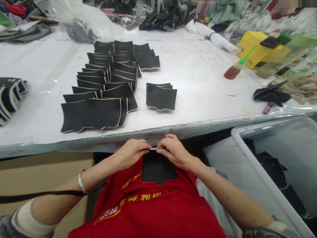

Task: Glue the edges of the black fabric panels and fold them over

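A black leather-like piece [159, 167] lies against the red apron, its pale upper edge pinched between both hands. My left hand [135, 150] has thumb and fingers closed on the left end of that edge. Closed on the right end is my right hand [174, 152], its fingertips close to the left ones. On the table in front stand overlapping rows of similar black pieces [91, 114]. A small separate stack of black pieces [162, 98] lies to their right, above my hands.
The white table [198, 96] has its front edge just beyond my hands. A white bin [237, 142] with black pieces stands at the right. Further right on the table are a bottle of red liquid [232, 72] and a yellow box [257, 49]. More curved pieces [10, 99] lie far left.
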{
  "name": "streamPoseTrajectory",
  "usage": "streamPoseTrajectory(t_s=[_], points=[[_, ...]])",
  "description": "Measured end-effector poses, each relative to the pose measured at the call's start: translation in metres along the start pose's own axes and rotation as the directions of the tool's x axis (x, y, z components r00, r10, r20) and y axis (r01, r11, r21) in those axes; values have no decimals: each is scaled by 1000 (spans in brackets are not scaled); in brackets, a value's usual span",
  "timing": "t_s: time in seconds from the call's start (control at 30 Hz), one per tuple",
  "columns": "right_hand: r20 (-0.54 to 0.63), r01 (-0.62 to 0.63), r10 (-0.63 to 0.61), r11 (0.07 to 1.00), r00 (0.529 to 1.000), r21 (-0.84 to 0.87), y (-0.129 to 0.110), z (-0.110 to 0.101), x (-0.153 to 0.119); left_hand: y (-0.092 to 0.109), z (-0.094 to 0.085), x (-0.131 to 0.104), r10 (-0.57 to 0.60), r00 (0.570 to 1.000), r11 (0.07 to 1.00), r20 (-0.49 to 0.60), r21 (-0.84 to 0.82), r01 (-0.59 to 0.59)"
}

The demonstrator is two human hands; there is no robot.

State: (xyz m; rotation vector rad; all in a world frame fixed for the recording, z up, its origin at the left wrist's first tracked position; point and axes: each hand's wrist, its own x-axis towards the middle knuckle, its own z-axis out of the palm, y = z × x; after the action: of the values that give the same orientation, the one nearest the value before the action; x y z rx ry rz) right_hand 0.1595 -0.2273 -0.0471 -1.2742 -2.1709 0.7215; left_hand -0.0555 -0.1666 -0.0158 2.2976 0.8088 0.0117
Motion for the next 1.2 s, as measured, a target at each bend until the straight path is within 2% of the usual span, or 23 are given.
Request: streamPoseTrajectory(t_s=[0.2,0.43,0.63,0.97,1.2], points=[[-58,37,-40,998,998,-42,3,5,-4,-3,7,0,-2,999,1000,39,-20,2],[-50,60,-64,996,997,-60,6,11,-10,-5,13,-1,-24,993,984,113,-172,43],[-16,76,-77,994,997,-73,6,14,-13,-1,17,-5,-66,991,962,117,-258,94],[-47,114,-123,982,991,-154,5,21,-17,3,21,-6,-20,992,987,122,-159,39],[-70,116,-132,974,989,-192,4,20,-18,8,21,-5,18,998,996,61,-89,-12]])
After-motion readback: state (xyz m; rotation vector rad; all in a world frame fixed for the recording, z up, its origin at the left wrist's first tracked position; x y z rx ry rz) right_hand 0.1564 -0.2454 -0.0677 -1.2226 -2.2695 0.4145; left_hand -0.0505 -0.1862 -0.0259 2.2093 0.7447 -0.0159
